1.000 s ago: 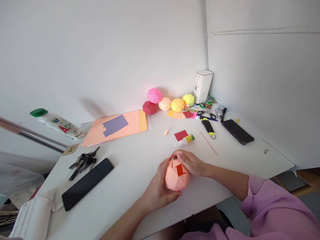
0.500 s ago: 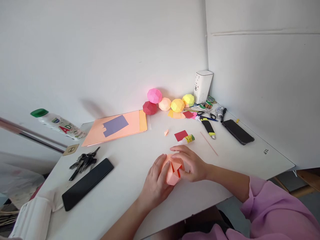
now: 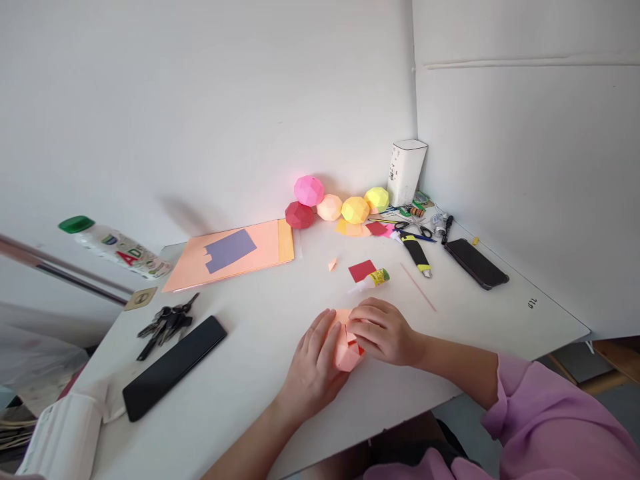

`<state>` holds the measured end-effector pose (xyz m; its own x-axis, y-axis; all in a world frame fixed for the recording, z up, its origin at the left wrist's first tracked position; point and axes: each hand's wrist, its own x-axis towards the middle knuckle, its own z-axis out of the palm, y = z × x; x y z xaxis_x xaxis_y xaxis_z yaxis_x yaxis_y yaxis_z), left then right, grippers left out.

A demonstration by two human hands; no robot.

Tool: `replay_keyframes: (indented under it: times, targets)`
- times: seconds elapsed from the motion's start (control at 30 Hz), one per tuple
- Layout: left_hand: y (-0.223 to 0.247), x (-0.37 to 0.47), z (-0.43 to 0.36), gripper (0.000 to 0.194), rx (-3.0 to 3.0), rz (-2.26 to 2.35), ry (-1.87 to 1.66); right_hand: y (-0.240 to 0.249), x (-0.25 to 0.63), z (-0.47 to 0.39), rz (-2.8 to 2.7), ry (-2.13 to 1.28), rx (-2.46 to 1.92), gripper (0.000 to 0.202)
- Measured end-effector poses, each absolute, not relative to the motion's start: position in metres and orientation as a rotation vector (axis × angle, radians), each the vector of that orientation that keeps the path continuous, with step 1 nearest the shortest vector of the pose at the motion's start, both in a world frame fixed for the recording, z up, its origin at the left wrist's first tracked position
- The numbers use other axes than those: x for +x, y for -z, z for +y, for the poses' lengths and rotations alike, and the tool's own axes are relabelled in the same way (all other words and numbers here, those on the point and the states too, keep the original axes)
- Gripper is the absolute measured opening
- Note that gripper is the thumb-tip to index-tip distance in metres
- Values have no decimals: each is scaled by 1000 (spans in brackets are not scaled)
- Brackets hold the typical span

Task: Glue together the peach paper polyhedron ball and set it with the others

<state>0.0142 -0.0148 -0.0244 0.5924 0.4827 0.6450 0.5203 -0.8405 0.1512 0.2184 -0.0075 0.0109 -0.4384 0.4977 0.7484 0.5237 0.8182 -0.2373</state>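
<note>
A faceted peach paper ball [image 3: 349, 358] with an open gap on its upper right side is between my hands, near the table's front edge. My left hand [image 3: 313, 363] wraps round its left side, fingers over the top. The fingers of my right hand [image 3: 383, 331] are bent together on a flap at the ball's right side, beside the reddish gap. Beyond the hands lie a glue bottle [image 3: 377, 277], a dark red paper piece [image 3: 361, 271] and a small peach scrap [image 3: 333, 265].
Finished paper balls [image 3: 309, 191] stand along the wall. A utility knife [image 3: 416, 253], scissors [image 3: 414, 230] and a phone [image 3: 477, 263] lie at the right. Coloured sheets [image 3: 265, 247], keys [image 3: 169, 323], a long black device [image 3: 175, 367] and a white bottle [image 3: 117, 247] are at the left.
My right hand's fingers have closed in over the flap, and its thumb no longer shows at the gap. The gap looks smaller. My left hand keeps its hold.
</note>
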Motion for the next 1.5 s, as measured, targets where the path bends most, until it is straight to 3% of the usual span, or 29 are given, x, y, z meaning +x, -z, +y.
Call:
replay_keyframes:
  times: [0.33, 0.67, 1.03, 1.27, 1.4, 1.5]
  targets:
    - [19, 12, -17, 69, -2743, -937, 1106, -12, 216, -7, -1985, -43, -745, 11]
    - [10, 16, -25, 30, -2796, -918, 1210, -13, 206, -21, -1995, 24, -828, 18]
    - [15, 14, -25, 11, -2918, -1149, 1389, -14, 200, -27, -2075, -198, -585, 21]
    - [15, 11, -21, 19, -2920, -1574, 1586, -18, 212, -16, -1934, -404, -627, 16]
    - [12, 8, -17, 28, -2912, -1734, 1703, -7, 237, 18, -1775, -126, -1020, 16]
    - [10, 5, -12, 29, -2938, -1698, 1789, 11, 255, 42, -2058, 53, -1264, 28]
